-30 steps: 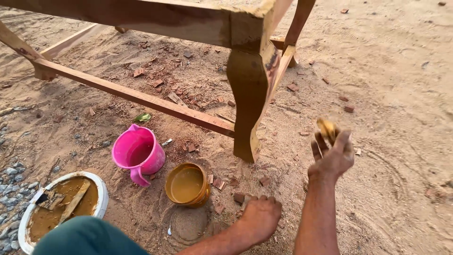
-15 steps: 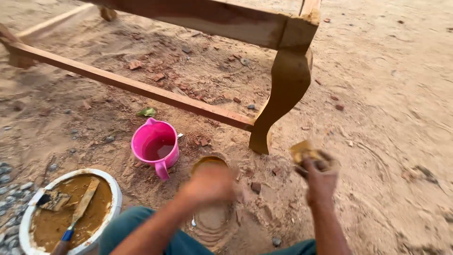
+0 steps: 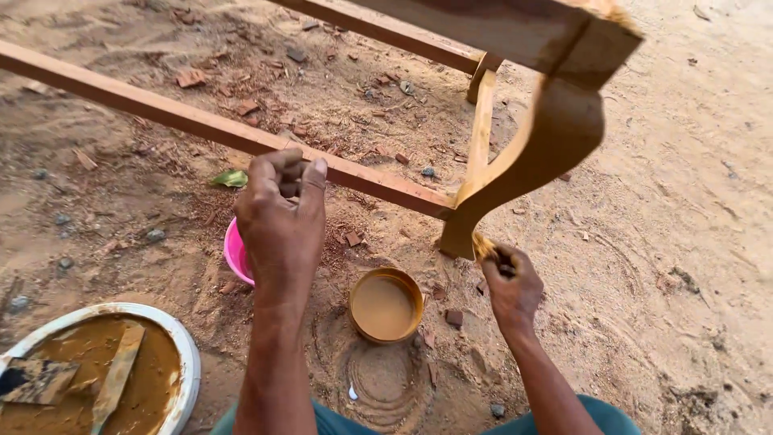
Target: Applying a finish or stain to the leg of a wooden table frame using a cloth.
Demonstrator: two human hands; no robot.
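Sandy ground lies under a wooden frame (image 3: 241, 133). Its curved leg (image 3: 531, 161) runs from 1 o'clock down to its foot, touching the right hand (image 3: 509, 282), which is clenched on a brownish pad (image 3: 484, 246). The left hand (image 3: 282, 221), loosely fisted, hovers farther off at 9 o'clock, above a pink cup (image 3: 235, 254).

Two hands were in view, left (image 3: 282, 221) and right (image 3: 510, 286). There was one pink cup (image 3: 235, 254), one small round tin (image 3: 386, 305), one white basin (image 3: 181, 346), and one curved wooden leg (image 3: 531, 153).
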